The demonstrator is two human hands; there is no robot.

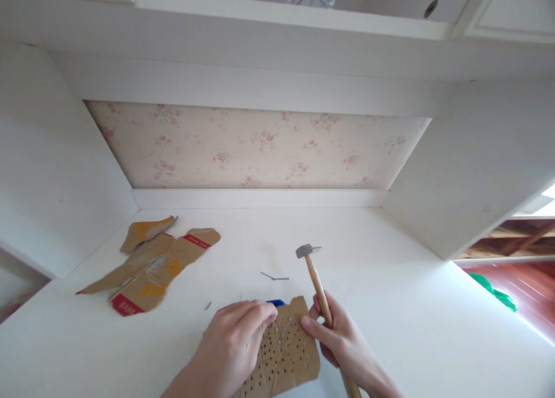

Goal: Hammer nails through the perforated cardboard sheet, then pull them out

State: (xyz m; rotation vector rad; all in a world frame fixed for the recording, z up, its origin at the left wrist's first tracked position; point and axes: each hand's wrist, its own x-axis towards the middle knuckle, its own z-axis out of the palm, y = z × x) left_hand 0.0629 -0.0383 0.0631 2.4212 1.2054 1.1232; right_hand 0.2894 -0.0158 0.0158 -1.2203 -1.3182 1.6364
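Note:
A brown cardboard piece (284,354) dotted with several nail holes and nail heads lies at the desk's near edge. My left hand (232,346) rests on its left side, fingers curled and pinched at the top edge, next to a small blue object (276,302). My right hand (342,343) is wrapped round the wooden handle of a small hammer (315,276), whose metal head points up and away over the desk. The right forefinger touches the cardboard's right edge.
Torn cardboard scraps (150,265) with red and yellow print lie at the left of the white desk (390,305). Two loose nails (275,277) lie behind the holed piece. A floral back panel (260,147) and white side walls enclose the desk; a shelf (281,11) hangs above.

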